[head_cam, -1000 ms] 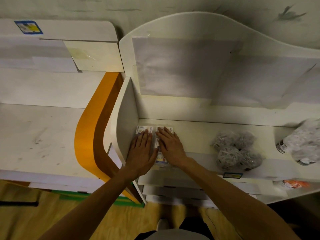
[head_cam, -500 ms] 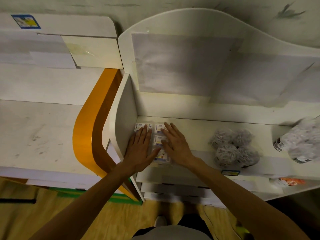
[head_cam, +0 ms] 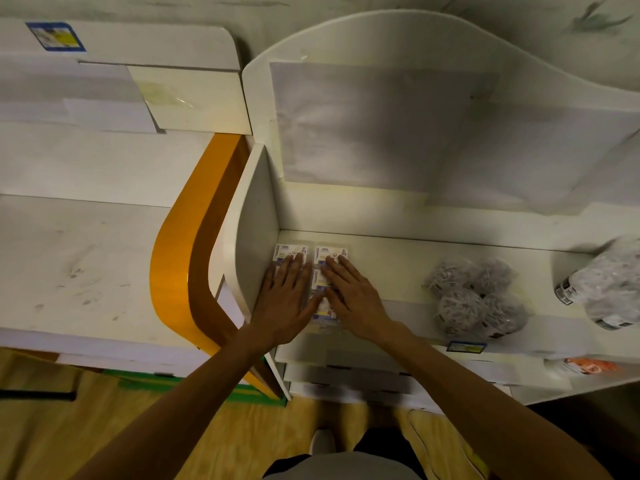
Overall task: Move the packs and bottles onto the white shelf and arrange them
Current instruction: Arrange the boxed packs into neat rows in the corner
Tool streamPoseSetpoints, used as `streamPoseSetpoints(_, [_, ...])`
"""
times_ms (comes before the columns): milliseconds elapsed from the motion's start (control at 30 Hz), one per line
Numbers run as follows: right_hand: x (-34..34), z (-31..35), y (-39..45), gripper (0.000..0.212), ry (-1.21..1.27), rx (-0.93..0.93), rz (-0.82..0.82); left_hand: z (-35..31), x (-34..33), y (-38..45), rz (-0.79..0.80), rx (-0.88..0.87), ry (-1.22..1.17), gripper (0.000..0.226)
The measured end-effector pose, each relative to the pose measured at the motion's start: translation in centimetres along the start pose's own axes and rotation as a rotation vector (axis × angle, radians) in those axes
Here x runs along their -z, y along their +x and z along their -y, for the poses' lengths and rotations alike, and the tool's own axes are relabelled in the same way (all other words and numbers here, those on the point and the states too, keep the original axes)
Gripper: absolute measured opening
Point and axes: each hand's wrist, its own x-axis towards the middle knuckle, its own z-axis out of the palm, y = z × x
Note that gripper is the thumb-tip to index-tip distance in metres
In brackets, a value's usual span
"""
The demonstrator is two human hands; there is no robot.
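- My left hand [head_cam: 284, 299] and right hand [head_cam: 353, 299] lie flat, side by side, on the packs [head_cam: 327, 254] in the shelf's [head_cam: 391, 258] left corner.
- The bagged bundles [head_cam: 474, 299] sit to my right.
- The wrapped bottles [head_cam: 609, 289] lie farther right.

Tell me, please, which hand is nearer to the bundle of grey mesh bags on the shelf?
Right. The right hand lies flat on the small packs, nearer the grey mesh bags; the left hand sits farther off, by the shelf's side wall.
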Motion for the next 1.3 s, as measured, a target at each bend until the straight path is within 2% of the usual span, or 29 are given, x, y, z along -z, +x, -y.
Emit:
streamPoseSetpoints(433, [-0.07,0.32,-0.27,0.056,0.002,-0.016,0.006,0.24,-0.28,0.0,-0.011,-0.017,0.027,0.076])
streamPoseSetpoints(933, [0.0,0.59,-0.21,0.061,-0.006,-0.008,-0.016,0.17,-0.01,-0.08,-0.017,-0.019,0.03,0.075])
streamPoseSetpoints(1300, [-0.05,0.7,-0.42,0.054,0.02,-0.007,-0.007,0.14,-0.03,-0.21,0.001,-0.003,0.034,0.078])
